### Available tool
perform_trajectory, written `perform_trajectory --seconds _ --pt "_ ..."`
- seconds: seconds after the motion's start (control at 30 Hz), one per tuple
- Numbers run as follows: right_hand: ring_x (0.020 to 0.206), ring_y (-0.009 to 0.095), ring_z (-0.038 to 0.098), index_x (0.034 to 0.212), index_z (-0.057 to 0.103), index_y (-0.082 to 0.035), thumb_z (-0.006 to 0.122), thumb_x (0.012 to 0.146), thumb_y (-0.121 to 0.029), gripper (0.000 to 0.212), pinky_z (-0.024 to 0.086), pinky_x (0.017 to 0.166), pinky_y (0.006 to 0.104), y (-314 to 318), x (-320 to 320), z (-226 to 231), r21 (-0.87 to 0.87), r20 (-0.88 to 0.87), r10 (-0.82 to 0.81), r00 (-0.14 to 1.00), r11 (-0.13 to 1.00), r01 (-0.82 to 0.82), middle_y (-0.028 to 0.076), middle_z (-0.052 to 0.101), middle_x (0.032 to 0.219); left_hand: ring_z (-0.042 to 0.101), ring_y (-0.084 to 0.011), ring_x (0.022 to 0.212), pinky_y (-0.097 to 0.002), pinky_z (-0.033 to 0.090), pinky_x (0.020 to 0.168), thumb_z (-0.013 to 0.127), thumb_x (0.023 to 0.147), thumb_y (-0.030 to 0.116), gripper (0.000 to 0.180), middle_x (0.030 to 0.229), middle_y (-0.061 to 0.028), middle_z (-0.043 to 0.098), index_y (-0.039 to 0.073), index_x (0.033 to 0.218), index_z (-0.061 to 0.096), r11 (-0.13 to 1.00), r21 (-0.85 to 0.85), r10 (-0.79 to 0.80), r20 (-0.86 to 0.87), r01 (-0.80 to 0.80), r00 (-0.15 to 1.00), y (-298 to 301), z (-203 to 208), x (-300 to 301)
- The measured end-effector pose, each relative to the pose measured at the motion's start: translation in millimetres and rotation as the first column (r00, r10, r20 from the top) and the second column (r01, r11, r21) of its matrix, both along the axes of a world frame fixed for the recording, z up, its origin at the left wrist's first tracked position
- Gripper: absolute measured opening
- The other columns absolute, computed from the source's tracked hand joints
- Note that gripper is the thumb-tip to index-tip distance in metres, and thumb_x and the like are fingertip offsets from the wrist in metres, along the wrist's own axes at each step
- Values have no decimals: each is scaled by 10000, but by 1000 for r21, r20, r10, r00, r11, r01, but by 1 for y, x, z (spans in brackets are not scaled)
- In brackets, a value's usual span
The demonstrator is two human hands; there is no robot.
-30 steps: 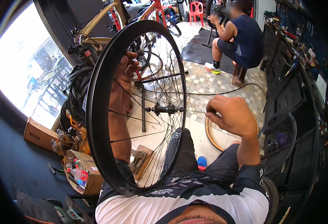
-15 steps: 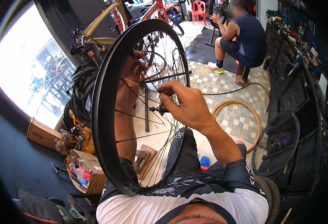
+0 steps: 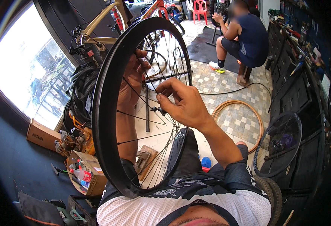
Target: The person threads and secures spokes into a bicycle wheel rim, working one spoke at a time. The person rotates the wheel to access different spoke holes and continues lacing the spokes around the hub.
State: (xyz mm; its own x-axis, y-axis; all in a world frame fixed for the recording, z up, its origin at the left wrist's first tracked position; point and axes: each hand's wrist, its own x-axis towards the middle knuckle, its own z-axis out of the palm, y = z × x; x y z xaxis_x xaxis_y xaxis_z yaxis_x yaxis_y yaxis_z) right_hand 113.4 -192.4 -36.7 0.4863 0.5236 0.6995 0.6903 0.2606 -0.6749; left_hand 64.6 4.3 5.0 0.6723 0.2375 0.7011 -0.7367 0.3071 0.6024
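Note:
A black deep-section bicycle wheel stands upright before me, its lower rim against my shirt. Some thin black spokes end loose inside it, while others run to the black hub. My left hand reaches through the wheel from behind the near rim, its fingers curled at a spoke high up, partly hidden by rim and shadow. With thumb and forefinger pressed together, my right hand pinches a thin spoke just above the hub, and its palm covers part of the hub.
A coiled tan rim lies on the tiled floor, and another wheel leans at right by dark drawers. A person sits ahead on a low stool. At left are a box of bottles, a yellow compressor and hanging tyres.
My right hand has shifted slightly left, still pinching at the spoke. The left fingers have moved a little, and the wheel has barely tilted.

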Motion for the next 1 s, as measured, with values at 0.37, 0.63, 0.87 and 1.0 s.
perform_trajectory --seconds 0.37,0.63,0.87,1.0 --pt "684 246 719 997 742 -38 814 932 -245 228 526 641 360 15 12 0 64 -71 37 997 997 -32 135 744 805 616 -256 1095 -446 494 987 588 1089 217 292 1285 -172 645 4 1230 730 999 37 3 7 -3 1000 0 -3 1" --pt "728 221 723 1067 739 -32 788 955 -241 242 532 665 342 19 13 4 110 153 -15 988 994 -2 138 747 850 606 -274 1140 -454 478 1033 581 1083 244 345 1334 -169 627 48 1337 707 992 125 -26 56 19 998 3 -6 0" --pt "779 214 744 1065 732 -10 812 934 -214 255 556 707 339 12 6 6 -1 -213 103 972 994 -105 147 770 928 591 -275 1179 -454 468 1049 584 1082 274 369 1386 -167 606 57 1357 700 988 153 -15 37 9 999 4 -11 3" --pt "813 222 754 1073 737 -12 825 921 -209 264 568 744 344 18 7 7 24 -128 110 986 994 -107 153 776 933 583 -271 1187 -456 462 1056 585 1083 280 373 1394 -165 600 58 1360 697 980 198 -28 80 12 996 5 -8 -4"
